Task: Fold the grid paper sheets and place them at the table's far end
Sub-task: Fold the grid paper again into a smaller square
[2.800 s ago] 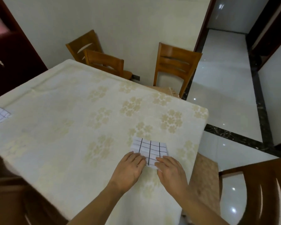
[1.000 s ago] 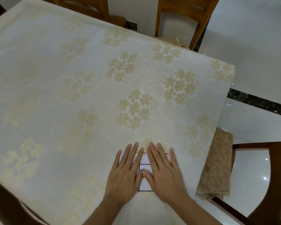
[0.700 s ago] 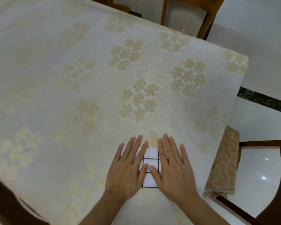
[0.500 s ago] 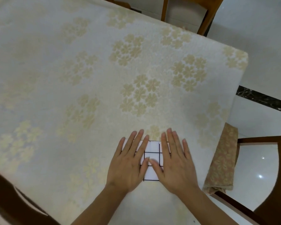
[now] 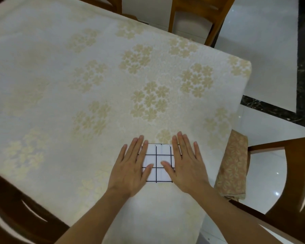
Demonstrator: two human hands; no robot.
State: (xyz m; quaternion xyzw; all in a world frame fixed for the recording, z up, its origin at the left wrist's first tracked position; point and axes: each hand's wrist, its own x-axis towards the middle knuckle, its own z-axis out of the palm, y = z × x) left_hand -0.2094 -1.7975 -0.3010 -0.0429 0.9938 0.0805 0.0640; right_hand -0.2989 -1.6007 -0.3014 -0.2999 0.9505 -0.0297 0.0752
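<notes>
A folded white grid paper sheet (image 5: pixel 159 156) with black lines lies flat near the table's (image 5: pixel 77 85) front edge. My left hand (image 5: pixel 130 168) rests flat on its left part, fingers spread and pointing away from me. My right hand (image 5: pixel 186 164) lies flat on its right part the same way. Both thumbs touch the paper's middle. The sheet's outer edges are hidden under my palms. Neither hand grips anything.
The table wears a cream cloth with gold flower prints. Wooden chairs stand at the far side (image 5: pixel 192 16), at the right (image 5: pixel 289 173) and at the lower left (image 5: pixel 16 217). A patterned cushion (image 5: pixel 233 166) sits on the right chair. Shiny tiled floor (image 5: pixel 264 55) lies beyond the table's right edge.
My hands have slid apart sideways across the folded sheet, uncovering more of its middle. Earlier the sheet was larger and my fingertips held its near edge.
</notes>
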